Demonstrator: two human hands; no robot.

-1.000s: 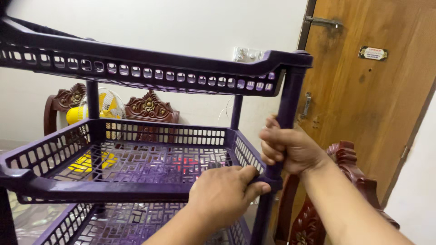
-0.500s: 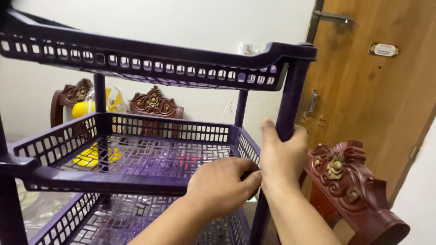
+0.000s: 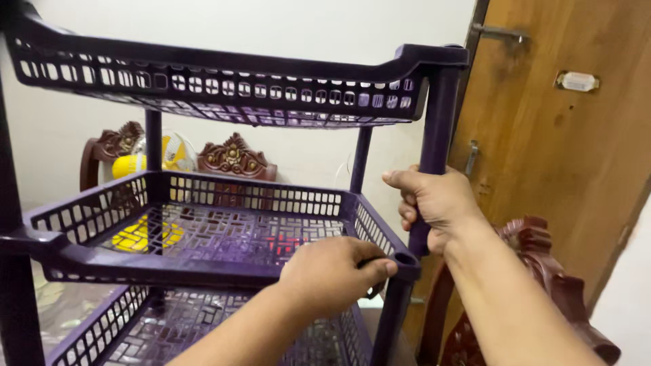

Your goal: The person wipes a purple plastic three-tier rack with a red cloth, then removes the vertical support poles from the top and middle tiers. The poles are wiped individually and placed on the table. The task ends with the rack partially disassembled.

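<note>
On purple rack (image 3: 224, 234), both hands (image 3: 380, 237).

A dark purple plastic rack (image 3: 224, 224) with lattice-bottomed tiers stands upright, its front right post (image 3: 434, 129) lifted out of the middle tier's open corner socket (image 3: 405, 259), still joined to the top tier.

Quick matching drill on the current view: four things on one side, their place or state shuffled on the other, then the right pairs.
1. right hand
2. left hand
3. wooden door
4. yellow fan

A. behind the rack, seen through it
B. wrapped round the upright corner post
C. right of the rack, shut
D. gripping the middle shelf front corner

Pairs: 1-B, 2-D, 3-C, 4-A
</note>
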